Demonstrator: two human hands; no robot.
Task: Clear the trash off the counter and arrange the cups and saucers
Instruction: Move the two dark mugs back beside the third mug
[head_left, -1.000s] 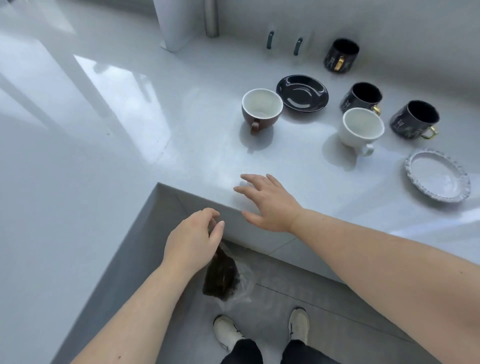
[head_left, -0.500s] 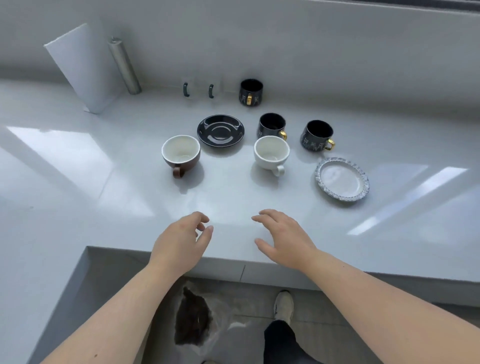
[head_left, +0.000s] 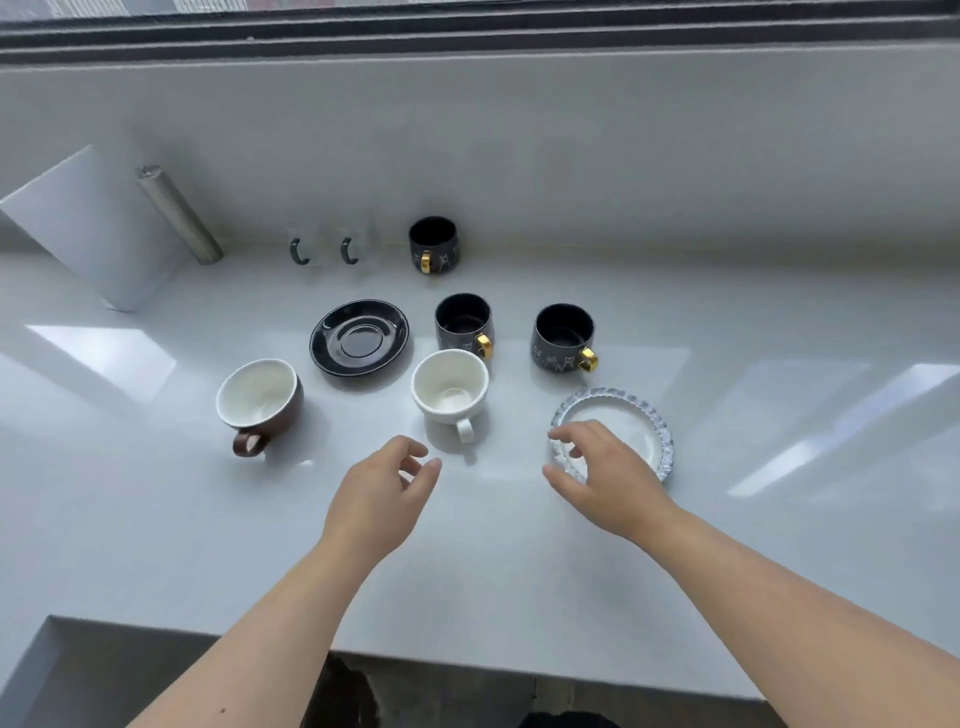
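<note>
On the white counter stand a brown cup, a black saucer, a white cup and three dark cups with gold handles. A grey-rimmed white saucer lies at the right. My right hand hovers over that saucer's near-left rim, fingers spread, holding nothing. My left hand hangs just in front of the white cup, fingers loosely curled, empty.
Two clear glass cups with dark handles stand at the back wall. A metal cylinder and a white board lean at the back left. A dark trash bag lies on the floor below the counter's edge.
The dark trash bag left my left hand and dropped to the floor. Both hands moved forward over the counter, the right one reaching the grey-rimmed saucer. The view tilted up.
</note>
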